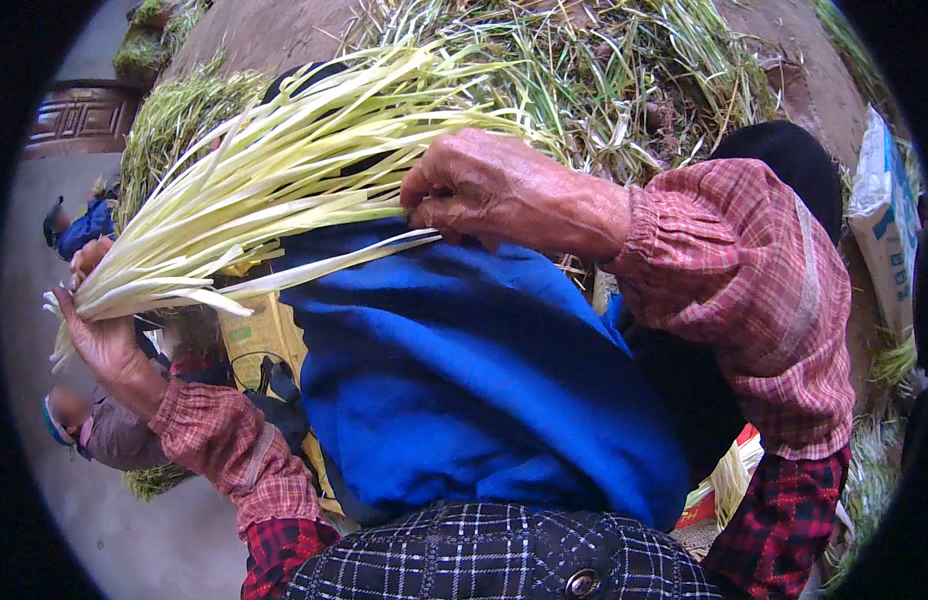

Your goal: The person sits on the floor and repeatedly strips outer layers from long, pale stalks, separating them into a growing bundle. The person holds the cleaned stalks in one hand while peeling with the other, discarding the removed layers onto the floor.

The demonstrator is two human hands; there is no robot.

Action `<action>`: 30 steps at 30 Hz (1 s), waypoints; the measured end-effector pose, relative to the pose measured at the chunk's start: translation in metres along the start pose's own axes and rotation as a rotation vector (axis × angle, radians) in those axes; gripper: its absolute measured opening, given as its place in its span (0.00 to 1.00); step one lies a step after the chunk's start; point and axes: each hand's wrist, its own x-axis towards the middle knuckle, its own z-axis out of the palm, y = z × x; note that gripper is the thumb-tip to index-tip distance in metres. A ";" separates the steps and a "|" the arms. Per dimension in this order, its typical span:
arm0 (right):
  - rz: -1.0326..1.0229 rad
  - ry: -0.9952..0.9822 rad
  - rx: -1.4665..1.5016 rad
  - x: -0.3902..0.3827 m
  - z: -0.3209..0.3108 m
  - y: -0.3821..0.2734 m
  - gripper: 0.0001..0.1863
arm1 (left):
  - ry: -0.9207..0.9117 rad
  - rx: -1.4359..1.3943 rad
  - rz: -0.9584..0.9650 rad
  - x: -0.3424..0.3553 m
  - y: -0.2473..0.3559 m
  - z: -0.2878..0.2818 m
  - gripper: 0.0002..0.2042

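A large bunch of pale yellow chives [274, 165] fans out from the left across my lap. My left hand [112, 350] is closed around its white stem ends. Over the leafy side, my right hand [504, 195] has its fingers bent and pinched together. A single chive stalk [334, 264] lies apart from the bunch, below it, and its tip reaches the right fingers. The fingertips themselves are partly hidden. Beneath the bunch, a blue cloth [474, 390] covers my lap.
Heaps of green and dry leaves [604, 85] lie ahead, with another pile [174, 130] at the far left. A yellow printed box [262, 345] stands by my left forearm. At the right is a white and blue package [882, 220]. Two people [84, 228] [129, 430] are at the left.
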 end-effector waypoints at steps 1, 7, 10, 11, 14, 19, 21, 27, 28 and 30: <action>0.044 -0.058 0.059 0.000 -0.001 0.001 0.10 | -0.075 -0.027 -0.020 0.004 0.013 -0.019 0.11; 0.028 -0.185 0.028 0.002 -0.002 -0.001 0.09 | -0.295 -0.207 -0.049 0.007 0.016 -0.017 0.15; -0.173 0.008 -0.077 -0.006 -0.001 0.015 0.08 | -0.169 -0.020 0.172 0.014 -0.007 0.010 0.15; -0.179 0.091 -0.247 -0.027 -0.018 0.028 0.09 | -0.057 0.184 0.342 0.034 -0.046 0.025 0.14; -0.121 0.043 -0.453 -0.013 -0.010 0.030 0.07 | 0.126 0.885 0.836 -0.006 -0.051 0.071 0.11; 0.070 0.037 -0.639 -0.041 -0.028 0.047 0.10 | -0.471 0.559 0.697 0.027 0.000 0.056 0.10; 0.256 -0.116 -0.567 -0.027 -0.031 0.044 0.10 | -0.618 0.364 0.436 0.064 0.019 0.057 0.10; 0.349 -0.237 -0.681 -0.035 -0.038 0.035 0.11 | -0.693 0.160 0.264 0.074 0.022 0.060 0.08; 0.280 -0.195 -0.704 -0.030 -0.031 0.042 0.11 | -0.691 0.173 0.262 0.063 0.036 0.060 0.08; 0.203 -0.103 -0.783 -0.033 -0.028 0.053 0.11 | -0.710 0.142 0.268 0.045 0.046 0.055 0.07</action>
